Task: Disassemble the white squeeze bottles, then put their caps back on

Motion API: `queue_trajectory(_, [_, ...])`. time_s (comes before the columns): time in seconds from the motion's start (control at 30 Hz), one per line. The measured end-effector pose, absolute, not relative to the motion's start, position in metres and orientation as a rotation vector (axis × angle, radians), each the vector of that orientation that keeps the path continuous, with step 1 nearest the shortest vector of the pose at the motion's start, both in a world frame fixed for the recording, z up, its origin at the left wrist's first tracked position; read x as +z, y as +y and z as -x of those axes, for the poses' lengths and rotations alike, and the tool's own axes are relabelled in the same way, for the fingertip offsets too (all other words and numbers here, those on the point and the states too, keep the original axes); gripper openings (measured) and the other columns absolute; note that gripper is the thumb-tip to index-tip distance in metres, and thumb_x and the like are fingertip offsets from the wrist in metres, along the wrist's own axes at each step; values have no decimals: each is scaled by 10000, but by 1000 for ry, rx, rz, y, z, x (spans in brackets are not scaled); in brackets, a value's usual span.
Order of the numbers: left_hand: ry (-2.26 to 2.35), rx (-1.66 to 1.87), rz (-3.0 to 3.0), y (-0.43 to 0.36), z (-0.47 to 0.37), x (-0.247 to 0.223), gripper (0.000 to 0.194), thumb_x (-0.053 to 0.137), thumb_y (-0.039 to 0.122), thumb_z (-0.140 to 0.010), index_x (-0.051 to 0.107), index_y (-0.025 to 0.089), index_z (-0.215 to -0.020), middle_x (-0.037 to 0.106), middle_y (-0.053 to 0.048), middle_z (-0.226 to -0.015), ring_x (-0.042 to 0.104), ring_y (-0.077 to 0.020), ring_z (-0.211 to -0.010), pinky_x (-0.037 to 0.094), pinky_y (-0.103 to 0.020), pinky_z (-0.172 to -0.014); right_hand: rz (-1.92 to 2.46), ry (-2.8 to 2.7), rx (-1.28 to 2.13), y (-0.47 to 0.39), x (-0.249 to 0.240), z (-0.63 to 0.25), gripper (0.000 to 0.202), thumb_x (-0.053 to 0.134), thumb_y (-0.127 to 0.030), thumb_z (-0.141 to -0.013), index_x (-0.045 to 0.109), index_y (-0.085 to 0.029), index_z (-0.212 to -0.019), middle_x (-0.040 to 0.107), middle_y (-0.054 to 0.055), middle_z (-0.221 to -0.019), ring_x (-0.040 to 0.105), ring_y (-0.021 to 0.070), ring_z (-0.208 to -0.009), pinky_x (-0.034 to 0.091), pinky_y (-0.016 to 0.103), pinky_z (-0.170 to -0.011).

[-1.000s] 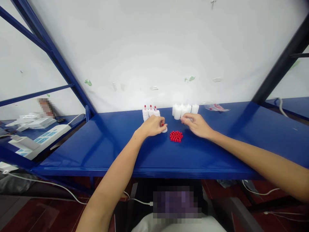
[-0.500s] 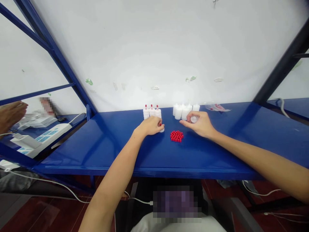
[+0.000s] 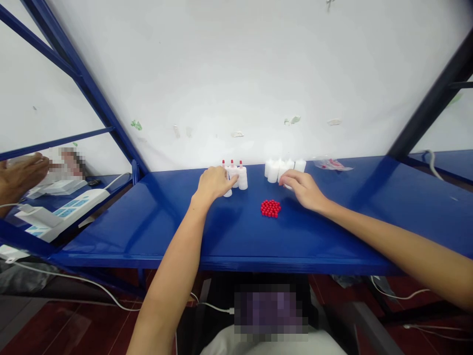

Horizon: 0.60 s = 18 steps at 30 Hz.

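Observation:
My left hand (image 3: 214, 184) is closed around a white plastic bottle (image 3: 228, 193), whose base shows below the thumb. Beside it stand several white squeeze bottles (image 3: 242, 178) with red-tipped nozzles, partly covered by the fingers. On the right, my right hand (image 3: 303, 190) curls palm down around a whitish bottle, mostly hidden by the fingers. Just behind that hand, several white bottles without red tips (image 3: 272, 172) stand in a group. Between the two hands and nearer the front lies a flat cluster of small red caps (image 3: 271, 208).
A clear plastic bag with red bits (image 3: 334, 164) lies at the back right of the blue table (image 3: 148, 222). Blue frame posts (image 3: 99, 103) rise at the left. Beyond them are a white power strip (image 3: 79, 207) and another person's hand (image 3: 22, 177).
My left hand has moved left and slightly back, carrying the bottle toward the red-tipped row. My right hand has turned more palm down, hiding the bottle that showed in it.

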<state>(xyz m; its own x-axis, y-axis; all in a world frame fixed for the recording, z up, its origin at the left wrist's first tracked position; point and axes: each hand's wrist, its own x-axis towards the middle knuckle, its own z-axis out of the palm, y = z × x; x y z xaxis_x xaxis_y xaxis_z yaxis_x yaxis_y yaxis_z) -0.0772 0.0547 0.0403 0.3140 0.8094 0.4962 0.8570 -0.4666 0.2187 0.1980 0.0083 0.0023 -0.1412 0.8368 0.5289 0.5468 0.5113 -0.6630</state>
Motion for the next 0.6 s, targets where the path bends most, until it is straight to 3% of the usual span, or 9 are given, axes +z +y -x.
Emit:
queue_trajectory(0.1, [-1240,-983,2694,43,56,41,492,495,365,-884,379,202,-435,395,8,-428,376,-116,-470,361,-291,-571,1245,-1807,509,9,1,-196,367,495,-481,-884,683,-182,-786,712,62,-782,635,229,-771,444,338,-744])
queue_trajectory(0.2, [-1114,-891,2973,36,37,31,450,444,355,-920,526,186,-511,446,15,-460,386,-108,-460,345,-282,-528,1292,-1799,523,9,0,-196,431,482,-547,-883,661,-177,-756,671,44,-672,603,199,-642,429,319,-658])
queue_trajectory(0.3, [-980,-743,3141,37,29,16,228,482,249,-883,698,177,-904,618,-1,-631,534,-139,-566,415,-283,-587,1293,-1782,495,9,0,-197,449,446,-544,-890,596,-189,-660,574,10,-554,522,163,-524,391,305,-580])
queue_trajectory(0.37, [-868,-670,3172,40,28,8,302,501,175,-834,686,185,-1072,673,-30,-790,599,-160,-678,460,-293,-656,1289,-1771,490,9,0,-197,431,443,-515,-887,570,-194,-629,533,-1,-523,491,153,-497,374,302,-560])
queue_trajectory(0.47, [-801,-605,3167,43,31,4,322,540,165,-798,701,192,-1075,668,-64,-912,618,-179,-766,488,-306,-707,1269,-1769,500,9,-1,-198,401,446,-485,-888,556,-196,-632,515,-7,-521,480,150,-496,365,300,-554])
queue_trajectory(0.6, [-833,-540,3182,41,33,9,294,553,199,-827,703,182,-1080,660,-66,-911,614,-185,-795,492,-314,-736,1210,-1777,545,10,-4,-198,308,479,-469,-906,536,-209,-753,523,-34,-547,490,144,-505,383,291,-570])
